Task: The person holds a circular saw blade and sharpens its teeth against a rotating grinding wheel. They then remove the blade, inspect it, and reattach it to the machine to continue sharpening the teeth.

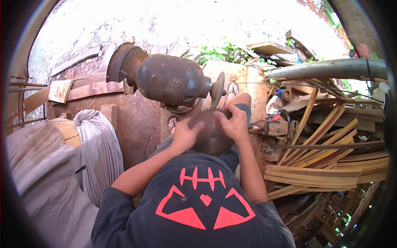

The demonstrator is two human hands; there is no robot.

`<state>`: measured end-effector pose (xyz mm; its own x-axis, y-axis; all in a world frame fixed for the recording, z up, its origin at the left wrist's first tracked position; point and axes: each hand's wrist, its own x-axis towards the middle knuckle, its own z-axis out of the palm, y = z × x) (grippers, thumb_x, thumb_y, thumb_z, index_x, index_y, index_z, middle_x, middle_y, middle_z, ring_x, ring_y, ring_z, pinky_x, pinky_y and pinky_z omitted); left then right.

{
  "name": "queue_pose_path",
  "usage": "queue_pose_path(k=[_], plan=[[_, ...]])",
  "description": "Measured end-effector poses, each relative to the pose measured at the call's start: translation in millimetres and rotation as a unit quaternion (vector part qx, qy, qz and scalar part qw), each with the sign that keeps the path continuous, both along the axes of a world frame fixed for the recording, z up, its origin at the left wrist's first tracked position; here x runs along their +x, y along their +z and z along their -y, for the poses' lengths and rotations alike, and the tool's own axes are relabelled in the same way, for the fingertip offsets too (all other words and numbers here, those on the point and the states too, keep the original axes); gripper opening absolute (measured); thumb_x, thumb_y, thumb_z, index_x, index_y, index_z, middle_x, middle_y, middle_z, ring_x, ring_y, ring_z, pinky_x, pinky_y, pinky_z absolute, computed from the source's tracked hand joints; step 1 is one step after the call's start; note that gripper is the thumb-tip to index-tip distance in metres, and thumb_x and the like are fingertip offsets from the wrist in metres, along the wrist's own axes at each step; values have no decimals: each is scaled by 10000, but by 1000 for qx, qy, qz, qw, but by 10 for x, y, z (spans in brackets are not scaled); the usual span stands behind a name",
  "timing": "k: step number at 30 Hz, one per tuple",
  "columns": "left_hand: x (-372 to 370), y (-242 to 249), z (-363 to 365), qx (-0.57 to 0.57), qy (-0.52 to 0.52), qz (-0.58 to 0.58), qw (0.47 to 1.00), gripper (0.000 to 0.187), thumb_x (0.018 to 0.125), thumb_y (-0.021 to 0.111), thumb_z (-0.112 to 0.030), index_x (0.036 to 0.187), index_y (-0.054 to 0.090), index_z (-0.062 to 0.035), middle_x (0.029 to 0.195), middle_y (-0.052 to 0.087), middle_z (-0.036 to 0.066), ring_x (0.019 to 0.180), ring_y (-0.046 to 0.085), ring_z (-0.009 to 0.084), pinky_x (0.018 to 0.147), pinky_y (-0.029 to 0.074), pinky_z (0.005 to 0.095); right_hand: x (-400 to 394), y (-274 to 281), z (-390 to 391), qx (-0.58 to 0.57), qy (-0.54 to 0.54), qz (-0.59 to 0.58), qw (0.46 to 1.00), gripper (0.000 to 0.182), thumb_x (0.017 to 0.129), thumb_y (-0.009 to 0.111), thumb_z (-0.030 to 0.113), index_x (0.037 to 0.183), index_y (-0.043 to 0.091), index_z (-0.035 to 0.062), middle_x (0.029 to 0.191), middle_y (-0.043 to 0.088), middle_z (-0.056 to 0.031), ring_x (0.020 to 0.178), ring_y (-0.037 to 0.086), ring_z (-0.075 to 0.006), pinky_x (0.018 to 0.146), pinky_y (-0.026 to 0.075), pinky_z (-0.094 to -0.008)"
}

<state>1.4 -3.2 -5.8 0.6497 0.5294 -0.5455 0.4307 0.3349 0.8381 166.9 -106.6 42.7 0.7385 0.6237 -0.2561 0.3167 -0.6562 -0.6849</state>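
Reddish-brown ground spreads around and beneath the dark, rounded motor, turning glaring white beyond it, with green plants on its far right side. Flat boards lie to the left of the motor. Nearer the person on that same side, pale cloth is gathered into a knot, next to a wider spread of grey-beige cloth. A flared metal piece sits at the motor's left end, and a thin round wheel stands edge-on at its right end.

Just below that wheel, on the person's side of the motor, is a dark round saw blade with a toothed rim, held over the lap. Whether its upper edge touches the wheel I cannot tell. The left hand grips the blade's left side, thumb laid on the face and the other fingers out of sight. The right hand pinches the upper right edge, its thumb also pressing the face.

Well to the right of the motor run a thick metal pipe, a red and black power tool and a heap of long wooden strips
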Motion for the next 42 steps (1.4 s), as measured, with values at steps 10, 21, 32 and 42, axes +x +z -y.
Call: queue_pose_path(k=[10,21,32,42], plan=[[2,-6,23,12,6,1,1000,384,910,756,-285,1044,680,67,854,716,113,739,649,151,677,535,321,-6,15,-3,1,-9,-1,1000,373,799,777,356,848,716,-8,804,702,-246,807,701,-420,734,542,-458],[5,29,44,26,13,-1,1000,388,907,760,-297,1031,693,65,850,719,120,734,650,152,677,534,332,-2,33,3,-3,-3,2,1000,379,799,774,360,849,714,-11,804,701,-247,804,700,-419,733,542,-458],[-53,-210,60,56,-11,-40,998,404,903,765,-314,1042,697,59,893,731,116,773,655,153,710,532,329,0,-62,16,19,1,11,1000,375,801,789,357,835,706,-7,771,690,-240,783,693,-423,693,539,-463],[-53,-107,16,11,12,35,999,359,938,722,-269,1053,698,70,914,733,118,802,649,161,768,530,335,9,-16,36,38,14,20,999,403,784,786,382,854,703,-5,796,678,-248,785,683,-425,714,532,-469]])
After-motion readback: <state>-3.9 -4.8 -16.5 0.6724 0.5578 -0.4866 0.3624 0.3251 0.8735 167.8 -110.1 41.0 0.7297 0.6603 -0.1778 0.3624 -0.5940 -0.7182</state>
